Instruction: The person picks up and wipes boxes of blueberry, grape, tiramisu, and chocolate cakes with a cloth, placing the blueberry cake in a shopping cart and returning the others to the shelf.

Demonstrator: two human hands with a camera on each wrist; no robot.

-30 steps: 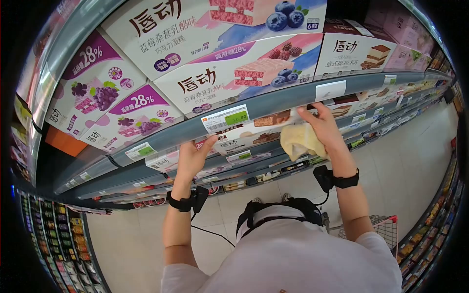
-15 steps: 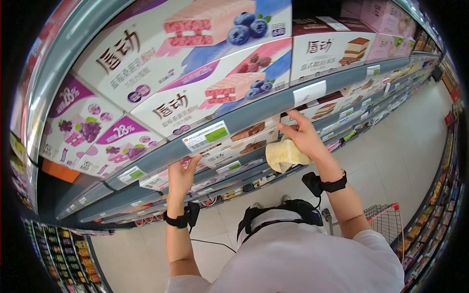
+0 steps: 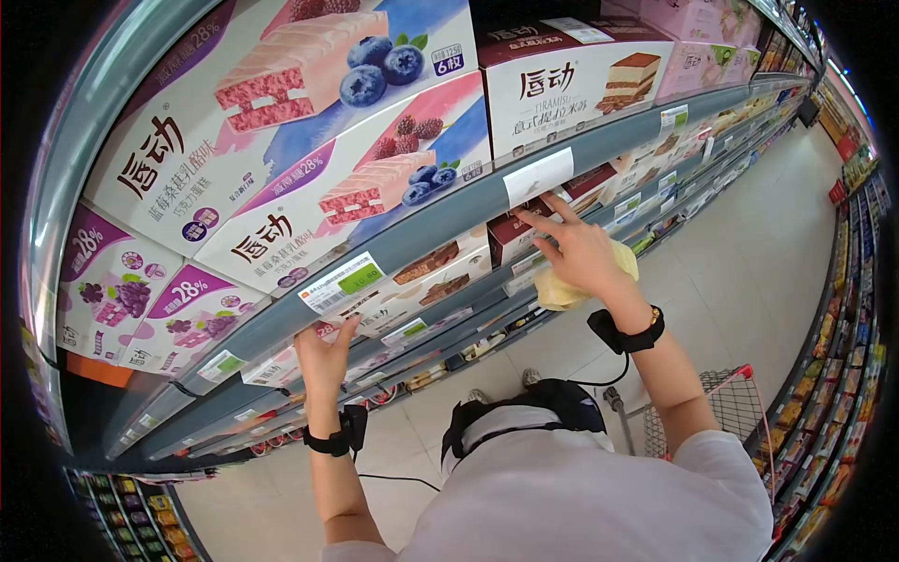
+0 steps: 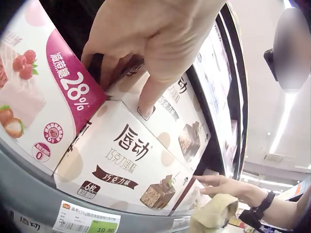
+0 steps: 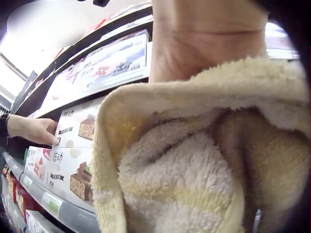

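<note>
My left hand (image 3: 323, 363) is at the lower shelf. In the left wrist view its thumb presses the front of the upper white chocolate cake box (image 4: 190, 138), with the other fingers (image 4: 112, 65) bent into the dark gap at the box's side. Under that box is a matching box (image 4: 121, 162). My right hand (image 3: 588, 260) reaches to a dark brown box (image 3: 508, 234), its upper fingers spread at the shelf edge. A yellow cloth (image 3: 623, 260) hangs from this hand, bunched under the palm; the fingers on it are hidden. In the right wrist view the cloth (image 5: 180, 170) covers much of the picture.
Above, a shelf edge (image 3: 412, 234) with price tags carries blueberry cake boxes (image 3: 346, 192) and a tiramisu box (image 3: 576, 94). More stocked shelves run below and to the right. A wire shopping cart (image 3: 716, 412) stands on the tiled floor behind my right arm.
The head view has shifted along the shelf. My right hand has moved from the white boxes' right end onto the brown box, the cloth swinging with it. My left hand remains at the white boxes.
</note>
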